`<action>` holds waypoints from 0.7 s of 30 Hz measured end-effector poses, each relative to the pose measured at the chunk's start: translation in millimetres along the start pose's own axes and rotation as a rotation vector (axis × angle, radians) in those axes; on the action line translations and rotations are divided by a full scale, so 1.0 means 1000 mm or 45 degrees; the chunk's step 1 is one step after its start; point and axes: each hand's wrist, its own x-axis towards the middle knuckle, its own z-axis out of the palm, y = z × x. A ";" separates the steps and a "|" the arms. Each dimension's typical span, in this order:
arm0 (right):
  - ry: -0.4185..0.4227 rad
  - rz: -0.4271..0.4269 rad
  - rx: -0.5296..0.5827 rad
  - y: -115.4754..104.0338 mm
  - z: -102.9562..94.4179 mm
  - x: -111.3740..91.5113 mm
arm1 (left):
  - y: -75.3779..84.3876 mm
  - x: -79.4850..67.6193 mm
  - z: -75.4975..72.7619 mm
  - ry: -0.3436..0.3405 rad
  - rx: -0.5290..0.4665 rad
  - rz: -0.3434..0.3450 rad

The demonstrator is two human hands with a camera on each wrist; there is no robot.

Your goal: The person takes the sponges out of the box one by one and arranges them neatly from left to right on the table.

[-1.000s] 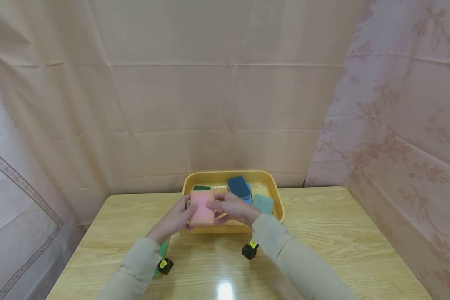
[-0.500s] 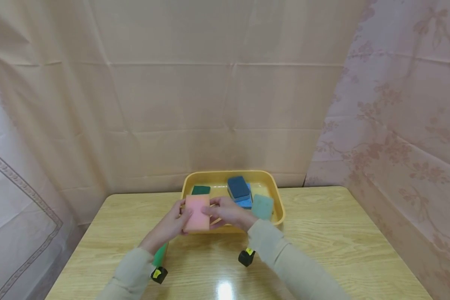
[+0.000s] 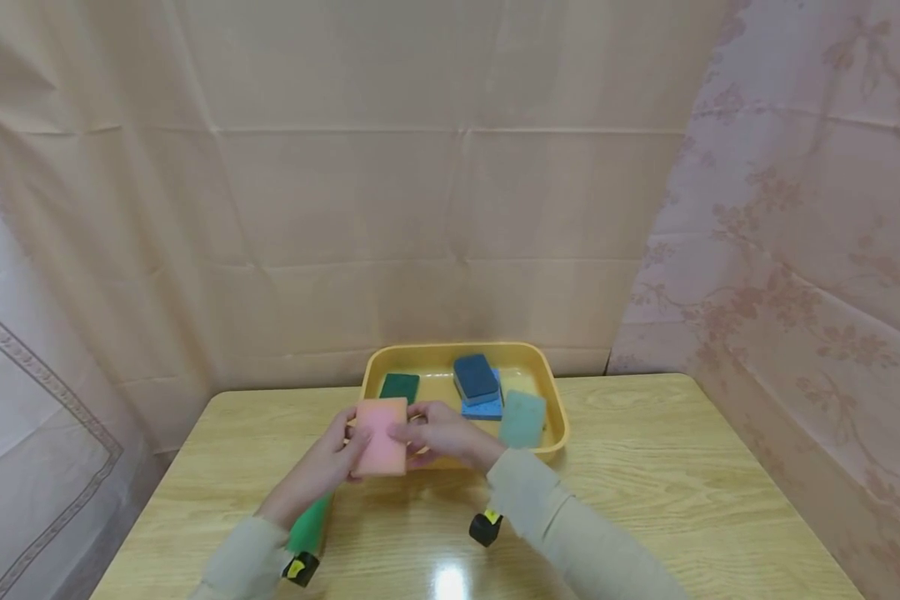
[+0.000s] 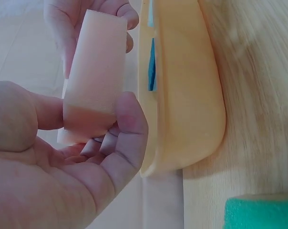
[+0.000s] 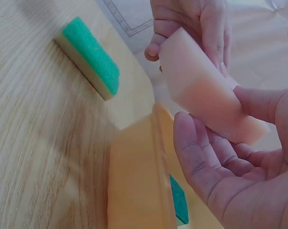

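Pink sponge (image 3: 379, 454): your left hand (image 3: 328, 460) and right hand (image 3: 450, 435) both pinch it near the yellow tray (image 3: 437, 367); press lightly (foam probably dents).

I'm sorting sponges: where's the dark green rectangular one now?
In the head view, the dark green rectangular sponge lies inside the yellow plastic tray, at its left end, beyond the held pink sponge.

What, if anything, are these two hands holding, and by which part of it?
A pink sponge: the left hand grips its left long side, and the right hand its right long side.
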 end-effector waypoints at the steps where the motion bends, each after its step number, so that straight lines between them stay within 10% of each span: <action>1: -0.003 0.003 0.003 0.000 0.001 -0.001 | -0.001 -0.001 0.000 0.004 0.006 -0.005; 21: 0.010 -0.004 -0.370 0.000 0.012 -0.012 | -0.011 -0.023 -0.008 0.046 0.117 -0.006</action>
